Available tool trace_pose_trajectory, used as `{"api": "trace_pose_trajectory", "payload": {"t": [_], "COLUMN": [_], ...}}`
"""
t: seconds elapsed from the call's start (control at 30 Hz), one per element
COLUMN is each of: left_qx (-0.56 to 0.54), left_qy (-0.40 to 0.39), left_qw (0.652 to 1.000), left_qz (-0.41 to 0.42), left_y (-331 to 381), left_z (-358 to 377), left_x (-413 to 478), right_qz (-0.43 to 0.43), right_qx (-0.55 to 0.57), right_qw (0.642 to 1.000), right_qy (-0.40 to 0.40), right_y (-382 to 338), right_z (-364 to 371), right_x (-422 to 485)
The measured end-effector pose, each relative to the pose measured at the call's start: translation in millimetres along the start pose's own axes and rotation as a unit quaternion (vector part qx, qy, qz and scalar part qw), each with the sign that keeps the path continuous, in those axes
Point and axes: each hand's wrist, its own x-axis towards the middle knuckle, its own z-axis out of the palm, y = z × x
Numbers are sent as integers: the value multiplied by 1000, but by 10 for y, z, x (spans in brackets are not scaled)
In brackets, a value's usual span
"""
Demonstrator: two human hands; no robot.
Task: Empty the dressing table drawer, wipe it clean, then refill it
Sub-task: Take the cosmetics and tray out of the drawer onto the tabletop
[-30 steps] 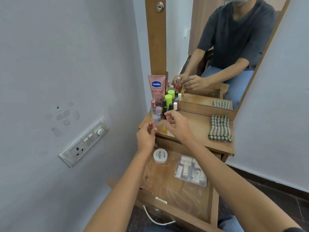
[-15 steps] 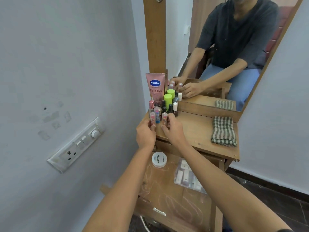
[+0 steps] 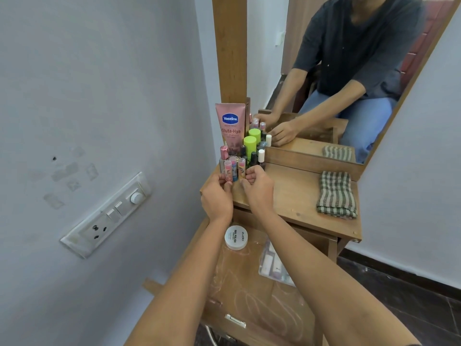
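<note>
Closer together now, left hand [image 3: 216, 199] pinching upright pink tube [image 3: 227, 168], right hand [image 3: 258, 190] pinching upright yellow tube [image 3: 241, 168]

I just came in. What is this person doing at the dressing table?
A seated person appears to be emptying the open drawer onto the table top. The left hand pinches a pink lip balm tube and the right hand pinches a yellow-labelled lip balm tube, both upright in front of a cluster of bottles beside a Vaseline tube. A white round tub and a clear packet lie in the drawer. A folded checked cloth lies untouched on the table top.
</note>
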Motion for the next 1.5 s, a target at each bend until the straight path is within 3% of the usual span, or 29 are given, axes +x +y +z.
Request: {"api": "trace_pose_trajectory", "payload": {"t": [0.37, 0.6, 0.7, 0.77, 0.87, 0.97, 1.03, 1.27, 1.5], "left_qx": [-38, -81, -69, -24, 121, 263, 316, 340, 270], "left_qy": [-40, -66, -141, -257, -437, -493, -495, -441, -409], "left_qw": [998, 994, 988, 965, 886, 818, 794, 816, 863], "left_qz": [2, -4, 3, 43, 103, 140, 156, 156, 121], "left_y": [4, -125, -232, -326, -429, -465, -479, -537, -601], "left_z": [-77, -500, -741, -900, -1085, -1163, -1174, -1210, -1171], "left_x": [-4, -189, -297, -330, -369, -462, -522, -621, -612], "right_qz": [-1, -7, 12, 13, -5, -6, 0, 8, 43], "right_qx": [-22, 97, 142, 130, 31, -56, -95, -203, -237], "right_qw": [1000, 995, 986, 978, 957, 907, 886, 828, 815], "right_qy": [-1, -37, -89, -161, -287, -418, -454, -523, -527], "right_y": [21, -36, -24, 49, 187, 248, 284, 220, 68], "right_z": [-4, -319, -464, -518, -550, -530, -452, -132, -126], "right_x": [-33, -351, -590, -804, -1140, -1414, -1534, -1728, -1728]}}
